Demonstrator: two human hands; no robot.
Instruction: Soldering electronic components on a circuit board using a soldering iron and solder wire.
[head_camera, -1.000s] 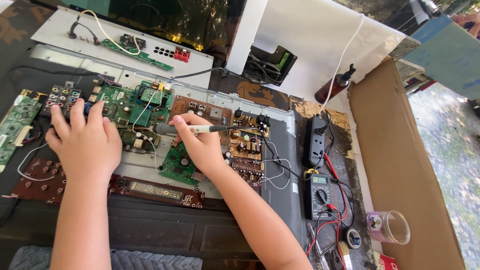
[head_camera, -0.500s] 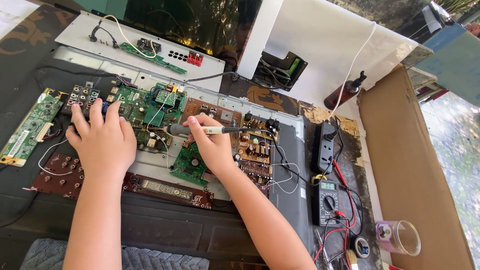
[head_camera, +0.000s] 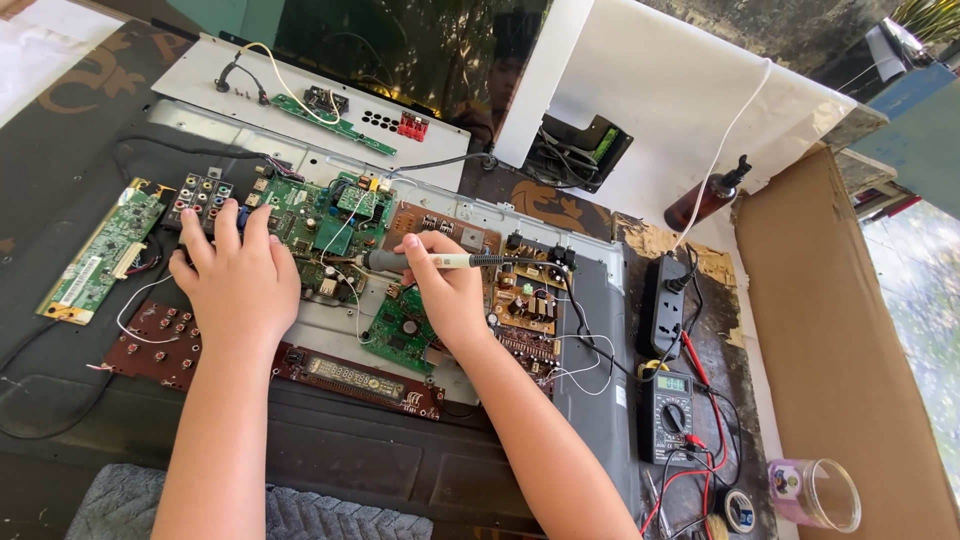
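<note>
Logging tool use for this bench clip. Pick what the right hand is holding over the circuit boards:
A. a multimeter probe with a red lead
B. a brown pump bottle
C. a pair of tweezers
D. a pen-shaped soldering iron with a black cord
D. The right hand grips a pen-shaped soldering iron with its tip towards the green main board; the multimeter and brown bottle lie untouched to the side.

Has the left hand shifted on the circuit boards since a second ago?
No. The left hand lies flat with its fingertips by the row of coloured jacks on the green board, as before; only the camera view drifted.
</note>
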